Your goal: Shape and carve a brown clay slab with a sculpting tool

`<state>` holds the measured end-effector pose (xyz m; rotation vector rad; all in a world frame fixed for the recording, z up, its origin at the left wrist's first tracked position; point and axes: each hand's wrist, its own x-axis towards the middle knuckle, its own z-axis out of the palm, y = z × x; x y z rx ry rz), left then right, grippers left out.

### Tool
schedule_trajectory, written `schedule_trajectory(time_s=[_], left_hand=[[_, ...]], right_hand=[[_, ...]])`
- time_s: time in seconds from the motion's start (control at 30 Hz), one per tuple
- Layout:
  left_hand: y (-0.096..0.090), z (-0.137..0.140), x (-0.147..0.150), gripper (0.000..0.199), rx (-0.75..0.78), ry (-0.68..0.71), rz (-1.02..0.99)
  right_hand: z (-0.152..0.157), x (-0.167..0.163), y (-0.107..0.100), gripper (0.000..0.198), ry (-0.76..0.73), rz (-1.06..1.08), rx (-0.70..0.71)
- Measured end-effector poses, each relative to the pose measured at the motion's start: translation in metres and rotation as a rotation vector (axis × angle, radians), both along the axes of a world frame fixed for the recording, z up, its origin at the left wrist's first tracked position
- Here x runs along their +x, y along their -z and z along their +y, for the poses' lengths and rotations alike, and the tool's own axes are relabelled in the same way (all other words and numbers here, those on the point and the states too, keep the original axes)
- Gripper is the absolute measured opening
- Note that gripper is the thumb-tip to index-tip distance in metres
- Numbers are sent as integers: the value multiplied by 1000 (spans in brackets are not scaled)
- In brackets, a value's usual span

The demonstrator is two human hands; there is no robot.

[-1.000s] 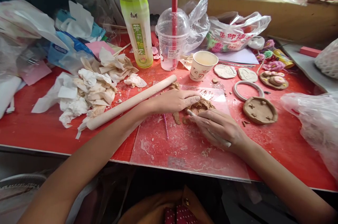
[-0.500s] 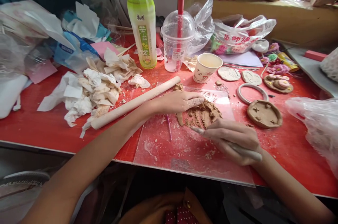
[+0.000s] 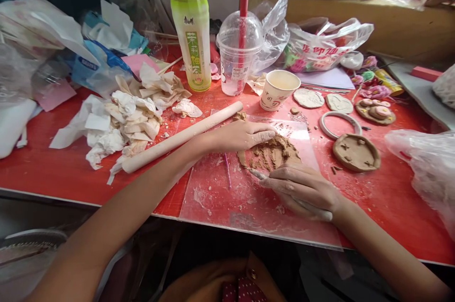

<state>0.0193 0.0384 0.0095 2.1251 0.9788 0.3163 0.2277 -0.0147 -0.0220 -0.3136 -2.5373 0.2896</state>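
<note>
A rough, ridged slab of brown clay (image 3: 272,155) lies on a clear plastic sheet (image 3: 213,202). My left hand (image 3: 245,135) rests on the clay's far left part, fingers stretched out flat and holding nothing. In my right hand (image 3: 302,186) is a pale, clay-smeared modelling tool (image 3: 259,174), its tip at the clay's near left edge. The far end of the tool sticks out below my palm. Left of the clay, a wooden rolling pin (image 3: 185,136) lies slantwise. A round clay dish (image 3: 356,152) with small shapes inside sits to the right, beside a tape ring (image 3: 324,126).
Behind the clay stand a paper cup (image 3: 279,91), a domed plastic cup (image 3: 232,72) with a red straw, and a green drink bottle (image 3: 192,36). Crumpled tissues (image 3: 124,124) lie left. Clay discs (image 3: 308,98) and a plastic bag (image 3: 426,160) are right.
My right hand has moved slightly left and toward me with the tool, its tip shifting left along the clay's near edge. My left hand stays in place.
</note>
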Motion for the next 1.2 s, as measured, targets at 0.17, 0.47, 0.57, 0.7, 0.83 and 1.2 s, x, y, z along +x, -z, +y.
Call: schedule_trajectory(time_s=[0.17,0.47,0.57,0.7,0.83,1.2], left_hand=[[2,1,0,38,-10,6,2],[5,4,-1,40,-5,41,-44],[6,5,-1,40,-1,45,-42],[6,5,-1,39,-15,42,-42],[5,5,-1,39,-36,39,-58],[7,6,-2,41,-45,55,-70]], right_hand=[[1,-1,3,33,38,-23,93],[8,-13,-1,25,63,-19,88],[10,-16,-1,25,79,-4,76],[10,-18,-1,27,104,5,67],[9,-21,0,27,140,38,75],[13,-26,0,22,299,103,-17]])
